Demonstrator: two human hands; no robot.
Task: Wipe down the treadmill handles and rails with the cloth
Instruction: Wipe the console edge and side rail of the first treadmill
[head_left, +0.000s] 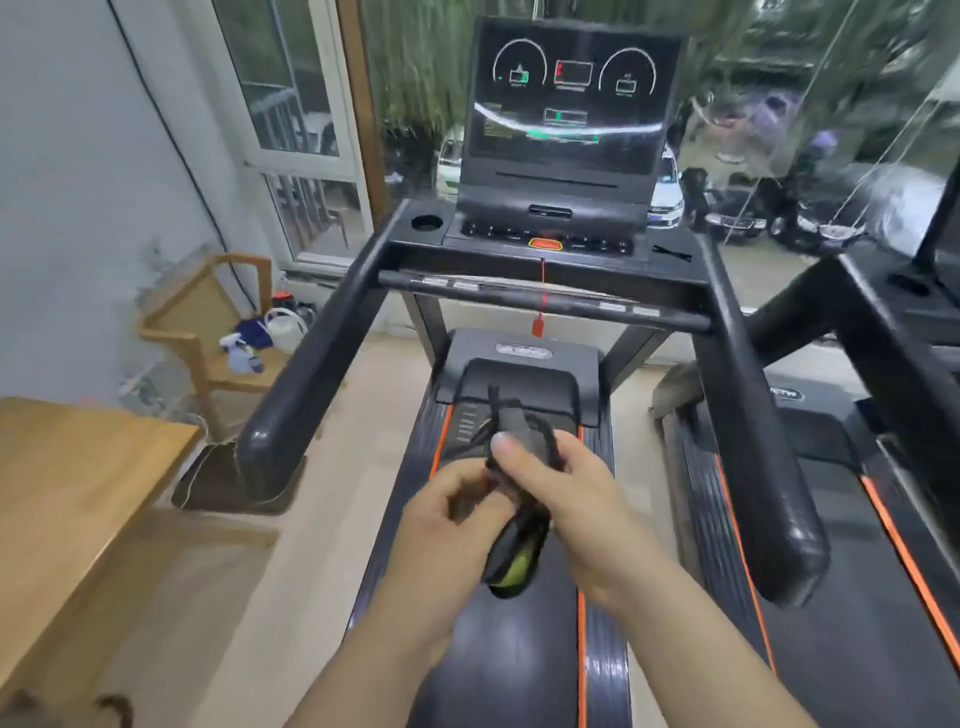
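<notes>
Dark grey bunched cloth (519, 535), with a yellow-green patch at its lower end, sits between both hands on my feed. It is held above the black running belt (498, 654) of the near treadmill and touches neither rail. The left hand (447, 519) grips the lower half, fingers curled in around the fabric. The right hand (563, 493) holds the upper part, thumb laid on top and fingers wrapped behind. Loose dark strands of the cloth stick up past that thumb. Both hands are motion-blurred, so I cannot make out each finger.

The thick black padded left side rail (311, 374) and the matching right side rail (748, 415) run toward me on either side of the hands, well apart from them. The thin black front crossbar (519, 296) joins them ahead, with silver sensor plates near each end. A red safety cord with a red clip (538, 327) hangs over it from below the orange stop button (545, 243). Above stands the black console screen (566, 98), lit with two dial graphics, and a round cup holder (427, 222) sits to its left.

To the left I see a light wooden chair (202, 332) carrying a pale spray bottle (241, 353) and a white plastic jug (285, 327). A light wooden table (78, 493) is nearer to me. A second black treadmill with orange stripes (883, 519) stands on the right. Parked cars show through the glass ahead.
</notes>
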